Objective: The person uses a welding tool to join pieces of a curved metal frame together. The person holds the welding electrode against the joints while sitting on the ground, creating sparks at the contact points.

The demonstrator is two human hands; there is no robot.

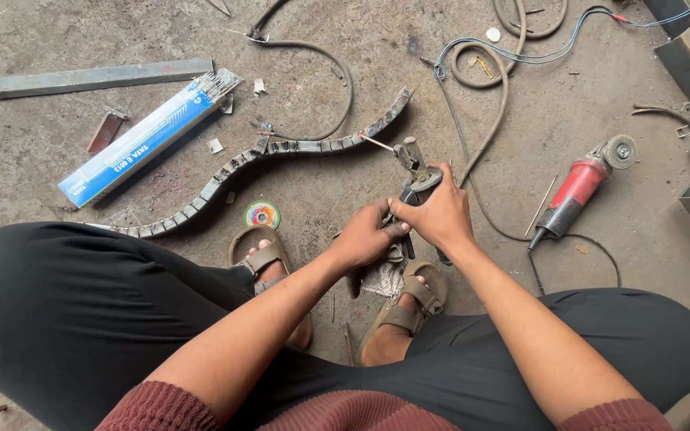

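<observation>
Electrode holder [410,164] with a short welding rod [377,143] in its clamp, held up above the concrete floor [345,215], near the middle of the view and just over the feet in brown sandals [269,259]. Right hand [439,215] closed around the holder's handle. Left hand [365,239] closed too, gripping the lower part of the handle beside the right one, with a piece of pale cloth [382,279] hanging under it. Just beyond the rod tip, a curved wavy metal strip [281,152] lying flat. Near the left foot, a small colourful disc [262,215]. Farther left, a long blue box [141,144]. To the right, well apart, a red angle grinder [576,191] with its cable.
</observation>
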